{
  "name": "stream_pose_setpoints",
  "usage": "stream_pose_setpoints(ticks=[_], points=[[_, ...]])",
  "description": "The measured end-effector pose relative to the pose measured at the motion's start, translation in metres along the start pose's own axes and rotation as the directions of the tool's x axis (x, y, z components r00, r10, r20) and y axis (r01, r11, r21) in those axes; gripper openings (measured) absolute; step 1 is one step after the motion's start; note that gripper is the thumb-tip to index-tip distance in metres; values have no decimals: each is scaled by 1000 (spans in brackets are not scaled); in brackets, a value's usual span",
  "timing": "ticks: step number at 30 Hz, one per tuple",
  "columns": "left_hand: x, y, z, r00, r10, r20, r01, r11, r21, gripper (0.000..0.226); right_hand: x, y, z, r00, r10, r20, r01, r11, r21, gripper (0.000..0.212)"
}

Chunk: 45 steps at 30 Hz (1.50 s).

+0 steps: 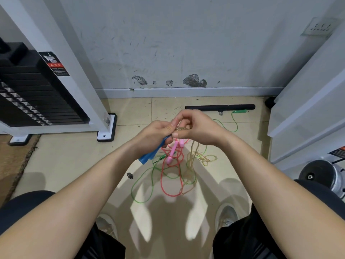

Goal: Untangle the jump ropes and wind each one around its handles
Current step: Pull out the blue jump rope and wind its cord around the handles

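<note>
My left hand [158,131] grips the blue handles [151,154], which point down and to the left. My right hand [194,128] pinches the tan rope [182,128] where it crosses the top of those handles. The rest of the tan rope [194,159] hangs down to a loose pile on the floor. Two pink handles [173,152] lie below my hands amid the red rope [168,184]. A green rope [143,187] loops across the floor, with one green handle [240,111] lying far right by the wall.
A black bar [220,107] lies on the tiled floor along the wall. A weight stack machine [37,94] with white frame stands at left, a white frame [306,109] at right. A dumbbell [321,174] sits at right. My shoes [225,215] and knees are below.
</note>
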<state>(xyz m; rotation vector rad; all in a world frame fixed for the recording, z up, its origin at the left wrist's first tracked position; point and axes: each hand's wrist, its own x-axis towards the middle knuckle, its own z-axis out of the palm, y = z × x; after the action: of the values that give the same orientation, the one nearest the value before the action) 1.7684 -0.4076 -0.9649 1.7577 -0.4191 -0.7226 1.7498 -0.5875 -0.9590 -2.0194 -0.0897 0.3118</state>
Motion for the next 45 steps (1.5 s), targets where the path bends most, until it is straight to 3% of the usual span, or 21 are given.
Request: stream_pose_setpoints(ticks=[3, 7, 8, 12, 15, 21, 29, 34, 38, 42, 45], points=[[1, -3, -4, 1000, -13, 7, 13, 1000, 11, 47, 0, 1, -9, 1000, -7, 22, 7, 1000, 22, 12], [3, -9, -6, 997, -55, 59, 53, 998, 22, 42, -1, 3, -15, 995, 16, -100, -51, 931, -362, 34], [3, -9, -6, 996, -58, 68, 58, 998, 9, 41, -2, 3, -16, 993, 17, -121, -61, 925, -375, 39], [-1, -9, -8, 990, -59, 131, 72, 993, -99, 52, -2, 6, -16, 999, -18, -44, 13, 992, -124, 18], [-4, -9, -10, 982, -92, 163, 127, 968, -215, 37, -3, 4, -17, 1000, -10, -19, 11, 1000, 19, 8], [-5, -5, -9, 957, -122, 262, 226, 882, -414, 36, -1, 7, -14, 998, -28, -52, 33, 995, 97, 12], [-6, -9, 1, 963, -110, 247, 193, 920, -342, 33, 2, 9, -8, 992, -98, -75, 103, 992, 67, 15], [-5, 0, 1, 993, -40, 112, 88, 880, -466, 28, 4, 21, -3, 985, 6, -174, 9, 996, 89, 27], [1, -2, 0, 982, -94, -167, -18, 824, -567, 24, 5, 30, 19, 980, 128, -149, -97, 975, 198, 19], [7, -14, -7, 908, -179, -378, -36, 867, -498, 22, 1, 23, 34, 977, 177, -123, -175, 984, 26, 15], [7, -19, -11, 865, -153, -478, -56, 917, -395, 21, 0, 14, 45, 983, 107, -148, -113, 993, -34, 17]])
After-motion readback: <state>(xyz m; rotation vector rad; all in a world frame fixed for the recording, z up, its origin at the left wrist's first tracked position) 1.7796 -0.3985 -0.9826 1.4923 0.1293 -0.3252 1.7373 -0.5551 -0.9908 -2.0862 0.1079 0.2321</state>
